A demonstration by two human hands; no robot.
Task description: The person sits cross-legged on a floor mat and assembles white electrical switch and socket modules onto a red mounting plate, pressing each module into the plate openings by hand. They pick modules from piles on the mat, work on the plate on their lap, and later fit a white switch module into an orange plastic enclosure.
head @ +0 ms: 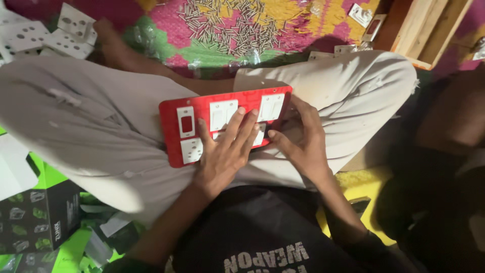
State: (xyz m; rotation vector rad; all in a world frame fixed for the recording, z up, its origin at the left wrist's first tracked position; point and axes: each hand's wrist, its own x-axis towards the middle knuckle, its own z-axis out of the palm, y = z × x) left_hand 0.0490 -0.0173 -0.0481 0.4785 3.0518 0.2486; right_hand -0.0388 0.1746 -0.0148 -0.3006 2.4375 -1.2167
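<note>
A red switchboard plate (172, 117) with white switches and sockets lies across my lap, resting on my light trousers. My left hand (225, 151) lies flat on the plate's lower middle, fingers spread over a white module. At the plate's right edge, my right hand (300, 139) has its fingers curled round the plate and its thumb pressing near a white switch. A white socket (191, 150) and a red-centred switch (186, 122) sit uncovered at the plate's left end.
A heap of several metal screws (232, 25) lies on the patterned cloth ahead. White socket parts (48, 33) lie at the far left, a wooden frame (429, 30) at the far right, and dark and green boxes (35, 217) at the lower left.
</note>
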